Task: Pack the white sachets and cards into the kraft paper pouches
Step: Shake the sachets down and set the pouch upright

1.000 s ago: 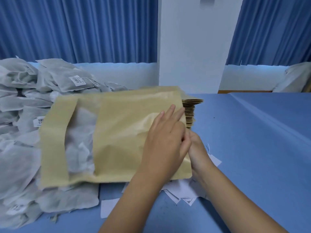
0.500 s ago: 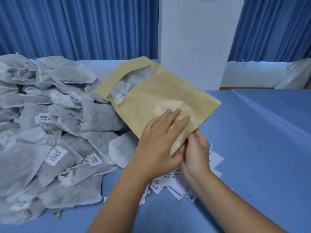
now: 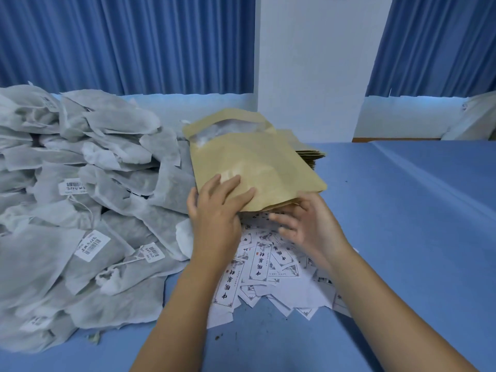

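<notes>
Holding the kraft pouch flat-palmed, left hand steadies it—right hand, fingers spread, empty, hovers nearer the cards below.

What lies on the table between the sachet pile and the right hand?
In the head view, the left hand pressing on the kraft pouch, and under both hands the scattered printed cards, lie between the sachet pile and the right hand.

You've got a matt kraft paper pouch, fibrous non-woven white sachets, smooth printed paper cards, matt blue cloth on the table.
</notes>
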Demonstrator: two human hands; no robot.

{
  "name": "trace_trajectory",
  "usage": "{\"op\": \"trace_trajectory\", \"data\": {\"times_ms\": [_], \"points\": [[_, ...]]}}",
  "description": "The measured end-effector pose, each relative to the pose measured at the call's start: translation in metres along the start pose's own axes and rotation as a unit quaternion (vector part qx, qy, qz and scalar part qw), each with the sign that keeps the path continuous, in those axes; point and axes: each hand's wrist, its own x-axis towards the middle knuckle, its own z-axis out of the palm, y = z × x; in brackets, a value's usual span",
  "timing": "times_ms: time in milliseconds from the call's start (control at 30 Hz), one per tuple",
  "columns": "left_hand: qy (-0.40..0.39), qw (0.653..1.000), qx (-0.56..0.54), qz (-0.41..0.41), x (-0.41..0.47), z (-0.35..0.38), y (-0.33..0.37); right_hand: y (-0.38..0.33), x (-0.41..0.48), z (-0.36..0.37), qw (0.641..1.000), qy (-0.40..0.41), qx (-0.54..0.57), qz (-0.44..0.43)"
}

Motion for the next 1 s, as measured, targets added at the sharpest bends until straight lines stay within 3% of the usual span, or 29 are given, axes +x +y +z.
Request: {"op": "trace_trajectory", "data": {"times_ms": [67, 133, 233, 333, 400, 467, 567, 600, 633, 733, 767, 833, 900, 1000], "points": [[0.007, 0.998, -0.063, 0.002, 0.001, -0.003, -0.007, -0.004, 0.004, -0.006, 0.994, 0.091, -0.055, 0.004], [0.01, 0.995, -0.102, 0.005, 0.001, -0.006, -0.009, -0.006, 0.006, -0.015, 0.983, 0.132, -0.125, 0.005], [0.046, 0.993, -0.103, -0.019, 0.001, -0.007, -0.009, -0.014, 0.004, -0.023, 0.983, 0.082, -0.162, -0.001], [0.124, 0.974, -0.109, -0.153, -0.001, -0.003, -0.006, -0.017, 0.004, -0.022, 0.991, 0.033, -0.129, -0.027], [0.175, 0.911, -0.229, -0.294, -0.001, -0.001, 0.004, -0.013, 0.006, -0.019, 0.994, 0.027, -0.093, -0.051], [0.162, 0.808, -0.367, -0.432, -0.001, 0.005, 0.014, -0.008, 0.007, -0.014, 0.996, 0.044, -0.045, -0.059], [-0.002, 0.605, -0.614, -0.507, -0.002, 0.016, 0.024, -0.001, 0.006, -0.007, 0.995, 0.072, -0.021, -0.064], [-0.058, 0.568, -0.655, -0.495, -0.003, 0.017, 0.03, 0.001, 0.004, -0.005, 0.995, 0.071, -0.034, -0.063], [-0.1, 0.566, -0.669, -0.471, -0.004, 0.018, 0.034, 0.004, 0.002, -0.002, 0.995, 0.064, -0.052, -0.058], [-0.141, 0.678, -0.603, -0.396, -0.005, 0.026, 0.044, 0.013, -0.003, 0.005, 0.995, 0.028, -0.088, -0.037], [-0.137, 0.697, -0.586, -0.389, -0.006, 0.026, 0.045, 0.014, -0.005, 0.008, 0.995, 0.016, -0.089, -0.03], [-0.13, 0.691, -0.602, -0.378, -0.004, 0.023, 0.042, 0.014, -0.007, 0.012, 0.998, -0.01, -0.064, -0.023], [-0.124, 0.655, -0.65, -0.365, -0.002, 0.015, 0.036, 0.011, -0.009, 0.013, 0.999, -0.024, -0.02, -0.021], [-0.043, 0.638, -0.654, -0.404, 0.002, 0.006, 0.023, 0.006, -0.009, 0.01, 0.999, -0.026, 0.029, -0.017]]}}
